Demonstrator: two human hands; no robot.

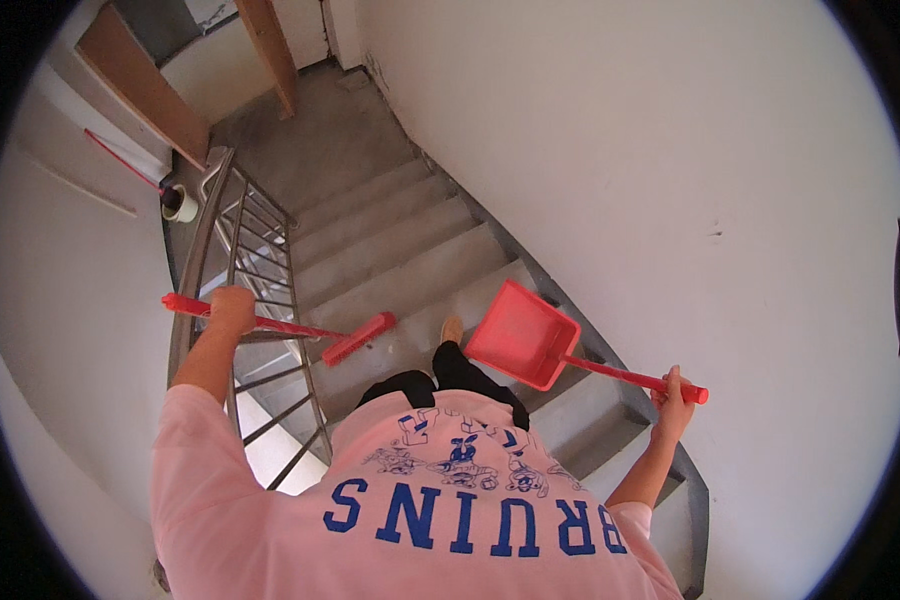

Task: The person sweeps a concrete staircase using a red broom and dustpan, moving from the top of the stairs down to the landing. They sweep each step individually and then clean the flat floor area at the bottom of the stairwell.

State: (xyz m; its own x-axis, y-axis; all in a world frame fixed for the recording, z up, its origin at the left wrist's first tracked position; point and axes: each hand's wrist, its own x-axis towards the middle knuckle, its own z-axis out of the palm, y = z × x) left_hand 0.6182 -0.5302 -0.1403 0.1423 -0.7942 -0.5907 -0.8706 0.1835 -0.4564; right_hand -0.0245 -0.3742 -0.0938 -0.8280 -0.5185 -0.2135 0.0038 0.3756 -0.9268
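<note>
My left hand (232, 309) grips the red handle of a broom (358, 339), close to the stair railing. The broom's bristled head is at the left part of a stair step, near the balusters. In my right hand (671, 397) is the long handle of a red plastic dustpan (523, 334), held out towards the wall side. Its pan is over the steps to the right of my foot, with the open edge facing left and forward. Whether the pan touches a step, I cannot tell. No debris is plain inside it.
Concrete steps (390, 255) lead to a landing (322, 135) with a brown wooden door (146, 82). A metal railing (210, 225) borders the left, a white wall (630, 150) the right. Beyond the railing stands a pale bucket (183, 205) beside a red-handled tool (124, 159). My shoe (452, 328) is on the stairs.
</note>
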